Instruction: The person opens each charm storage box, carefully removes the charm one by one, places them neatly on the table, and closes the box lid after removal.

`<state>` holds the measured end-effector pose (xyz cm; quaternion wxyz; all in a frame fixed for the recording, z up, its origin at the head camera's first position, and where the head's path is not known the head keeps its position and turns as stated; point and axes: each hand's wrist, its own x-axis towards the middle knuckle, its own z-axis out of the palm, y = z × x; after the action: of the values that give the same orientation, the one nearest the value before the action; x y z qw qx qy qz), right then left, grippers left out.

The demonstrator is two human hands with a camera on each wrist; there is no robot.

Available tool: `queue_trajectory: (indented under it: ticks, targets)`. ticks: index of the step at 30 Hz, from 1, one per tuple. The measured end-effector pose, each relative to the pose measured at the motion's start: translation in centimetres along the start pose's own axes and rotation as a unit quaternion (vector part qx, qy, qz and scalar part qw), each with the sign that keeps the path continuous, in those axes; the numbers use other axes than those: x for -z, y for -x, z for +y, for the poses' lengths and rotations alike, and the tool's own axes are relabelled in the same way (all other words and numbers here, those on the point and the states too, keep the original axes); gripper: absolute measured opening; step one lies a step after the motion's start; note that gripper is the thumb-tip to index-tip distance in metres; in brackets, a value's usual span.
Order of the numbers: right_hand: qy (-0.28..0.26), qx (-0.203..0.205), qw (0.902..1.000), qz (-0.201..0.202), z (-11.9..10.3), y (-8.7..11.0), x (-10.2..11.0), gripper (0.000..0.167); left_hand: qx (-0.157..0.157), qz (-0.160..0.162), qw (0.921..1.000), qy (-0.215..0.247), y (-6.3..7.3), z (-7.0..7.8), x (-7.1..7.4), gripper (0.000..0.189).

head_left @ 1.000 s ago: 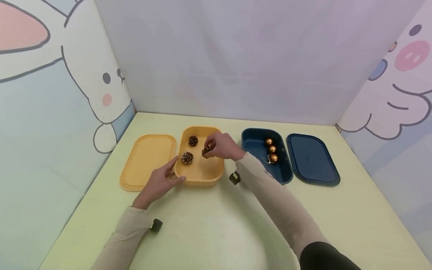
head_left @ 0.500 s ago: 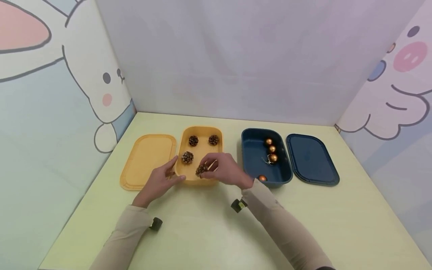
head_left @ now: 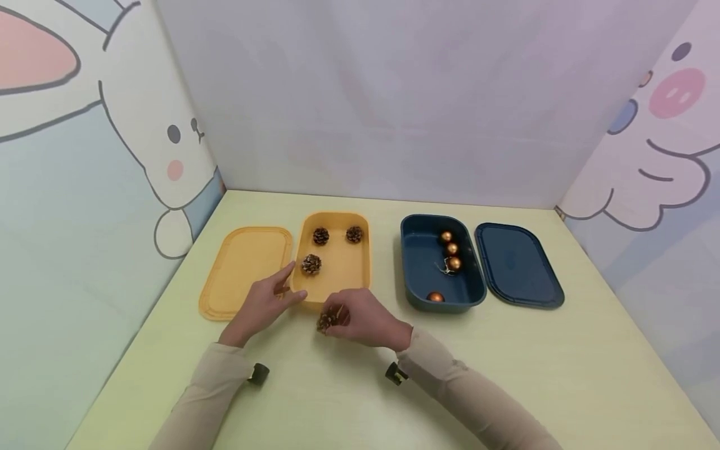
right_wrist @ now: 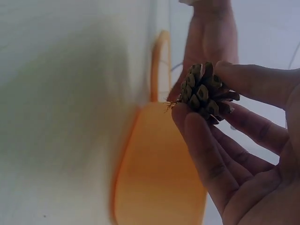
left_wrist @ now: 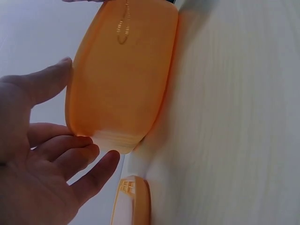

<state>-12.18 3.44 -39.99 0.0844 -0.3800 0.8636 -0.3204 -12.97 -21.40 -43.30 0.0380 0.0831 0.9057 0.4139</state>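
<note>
In the head view, the right hand [head_left: 365,317] pinches a pine cone [head_left: 327,320] between thumb and fingertips, just in front of the yellow box. The same pine cone [right_wrist: 204,93] shows close up in the right wrist view, its scales spread. The left hand [head_left: 263,306] holds the near left corner of the yellow box [head_left: 330,304], thumb at the front rim and fingers along the left side. Inside that box lie three pine cones: one at back left [head_left: 320,236], one at back right [head_left: 354,234], and a pale-tipped one [head_left: 311,264] nearer the left hand.
A yellow lid [head_left: 247,269] lies flat left of the yellow box. To the right stands a dark blue box [head_left: 419,275] with several copper-coloured balls [head_left: 452,249] inside, and beyond it a dark blue lid [head_left: 519,265]. Walls rise behind and beside the table.
The right hand set one pine cone at the back right of the yellow box, then took another and brought it toward the body, past the front rim. The left hand stayed put.
</note>
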Motion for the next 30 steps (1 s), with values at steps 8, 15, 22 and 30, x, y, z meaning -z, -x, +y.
queue_trajectory:
  ticks: [8, 15, 22, 30]
  targets:
    - [0.087, 0.014, 0.9962, 0.001, -0.2, 0.1, -1.8, 0.016, 0.001, 0.002, 1.0, -0.004, 0.2, 0.1, -0.1, 0.079]
    - [0.114, 0.022, 0.9932, 0.014, -0.4, 0.0, -2.5, 0.017, -0.004, 0.003, 1.0, 0.003, 0.2, 0.1, 0.1, 0.083]
    - [0.117, 0.029, 0.9925, 0.021, -0.3, -0.1, -3.2, 0.017, -0.008, 0.004, 1.0, 0.001, 0.1, -0.1, 0.2, 0.083]
    - [0.133, 0.042, 0.9898, 0.029, -0.1, -0.6, -4.0, 0.025, -0.007, 0.001, 1.0, -0.001, 0.0, -0.3, 0.1, 0.084]
